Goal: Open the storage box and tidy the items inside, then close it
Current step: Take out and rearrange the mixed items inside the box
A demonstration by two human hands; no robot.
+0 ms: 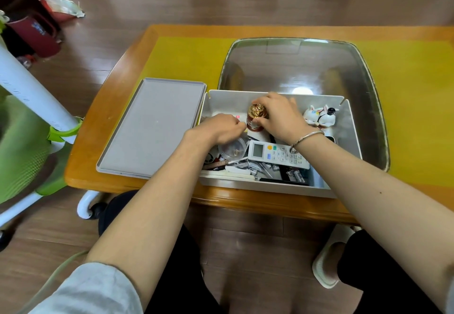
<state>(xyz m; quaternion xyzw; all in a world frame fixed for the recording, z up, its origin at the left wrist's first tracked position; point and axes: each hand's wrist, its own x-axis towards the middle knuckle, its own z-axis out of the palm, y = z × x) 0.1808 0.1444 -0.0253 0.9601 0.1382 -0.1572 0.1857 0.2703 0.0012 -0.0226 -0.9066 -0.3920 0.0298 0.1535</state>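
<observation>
Both hands inside the open storage box — right hand grips a gold-capped bottle, left hand curled beside it — lid left of the box.
</observation>
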